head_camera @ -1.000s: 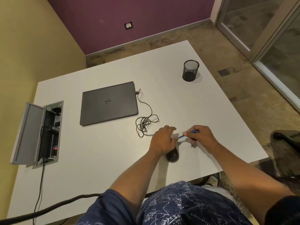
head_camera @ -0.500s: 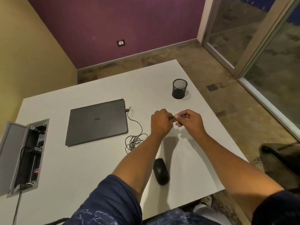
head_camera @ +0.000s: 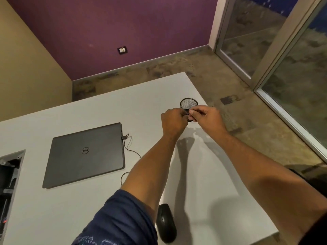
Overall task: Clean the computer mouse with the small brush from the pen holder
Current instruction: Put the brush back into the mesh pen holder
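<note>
Hands meet just in front of the mesh pen holder point(head_camera: 188, 103) at the table's far side: left hand point(head_camera: 174, 122) and right hand point(head_camera: 208, 117) have fingertips bunched together on something small and dark, likely the brush, though I cannot tell which hand bears it. It looks light and thin, best pinched mid-handle. The mouse point(head_camera: 166, 222) lies well apart near the front edge, beside the left arm; closed laptop point(head_camera: 85, 154) and loose cable point(head_camera: 131, 151) sit clear of the path.

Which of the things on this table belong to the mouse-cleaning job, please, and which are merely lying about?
Belongs to the job:
mouse
pen holder
left hand
right hand

Just lying about:
laptop
cable
open floor box
</note>
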Tool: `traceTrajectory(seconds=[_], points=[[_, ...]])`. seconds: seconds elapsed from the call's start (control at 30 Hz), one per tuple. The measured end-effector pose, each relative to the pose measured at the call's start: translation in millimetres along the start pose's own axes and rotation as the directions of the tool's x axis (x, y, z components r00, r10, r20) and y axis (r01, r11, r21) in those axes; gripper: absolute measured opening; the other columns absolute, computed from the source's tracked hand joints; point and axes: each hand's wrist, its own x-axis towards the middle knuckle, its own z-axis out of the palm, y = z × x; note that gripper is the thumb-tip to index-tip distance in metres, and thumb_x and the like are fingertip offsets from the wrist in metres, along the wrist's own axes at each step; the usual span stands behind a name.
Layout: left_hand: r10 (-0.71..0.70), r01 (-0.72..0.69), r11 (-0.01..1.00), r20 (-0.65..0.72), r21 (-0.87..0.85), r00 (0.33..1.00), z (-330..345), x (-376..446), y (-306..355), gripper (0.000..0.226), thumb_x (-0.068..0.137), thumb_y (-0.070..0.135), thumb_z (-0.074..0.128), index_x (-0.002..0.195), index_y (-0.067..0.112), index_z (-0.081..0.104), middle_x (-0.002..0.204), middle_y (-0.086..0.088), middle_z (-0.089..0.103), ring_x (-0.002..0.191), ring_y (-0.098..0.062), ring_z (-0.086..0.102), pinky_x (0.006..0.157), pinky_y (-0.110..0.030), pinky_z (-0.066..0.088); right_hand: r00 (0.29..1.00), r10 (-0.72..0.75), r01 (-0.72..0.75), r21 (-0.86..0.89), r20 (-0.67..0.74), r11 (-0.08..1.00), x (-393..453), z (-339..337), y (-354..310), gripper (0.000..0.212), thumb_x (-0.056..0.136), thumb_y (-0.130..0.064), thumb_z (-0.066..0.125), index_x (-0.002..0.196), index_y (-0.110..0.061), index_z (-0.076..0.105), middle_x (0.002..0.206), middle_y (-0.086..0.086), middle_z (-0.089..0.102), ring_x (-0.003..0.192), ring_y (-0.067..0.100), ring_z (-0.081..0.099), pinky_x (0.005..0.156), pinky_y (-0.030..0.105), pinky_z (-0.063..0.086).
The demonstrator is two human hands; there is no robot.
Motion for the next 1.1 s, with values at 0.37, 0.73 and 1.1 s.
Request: traceTrajectory(seconds=[0.37, 0.73, 1.1], points=[[0.115, -0.184, 0.945, 0.252, 0.269, 0.961, 34, 48, -28, 0.062, 0.097, 0.031, 0.061, 0.153, 0.015, 0.039, 0.157, -0.004, 0.044, 0.136, -0.031, 0.048, 0.102, -0.049, 0.043, 0.964, -0.248, 0.175, -0.473, -0.094, 0.863, 55, -10, 16, 0.023, 0.099, -0.017, 0.057, 0.101, -0.004, 0.076, 0.088, 0.016, 0.074, 0.076, 0.03, 0.066, 0.07, 0.039, 0.056], [0.087, -0.248, 0.875, 0.368, 0.416, 0.926, 58, 35, -46, 0.076, 0.099, 0.046, 0.052, 0.162, 0.016, 0.021, 0.17, 0.0, 0.017, 0.155, -0.032, 0.018, 0.115, -0.049, 0.03, 0.991, 0.014, 0.07, -0.604, 0.133, 0.794, 79, 11, 48, 0.033, 0.095, -0.006, 0.058, 0.124, -0.011, 0.073, 0.124, 0.014, 0.073, 0.109, 0.03, 0.069, 0.099, 0.038, 0.055], [0.037, -0.215, 0.885, 0.397, 0.412, 0.917, 54, 29, -39, 0.088, 0.095, 0.046, 0.06, 0.163, 0.014, 0.013, 0.171, -0.003, 0.011, 0.155, -0.031, 0.017, 0.116, -0.051, 0.03, 0.986, 0.062, 0.05, -0.62, 0.157, 0.783, 66, 13, 58, 0.051, 0.089, 0.002, 0.053, 0.139, -0.01, 0.059, 0.14, 0.014, 0.061, 0.126, 0.035, 0.059, 0.104, 0.043, 0.051]])
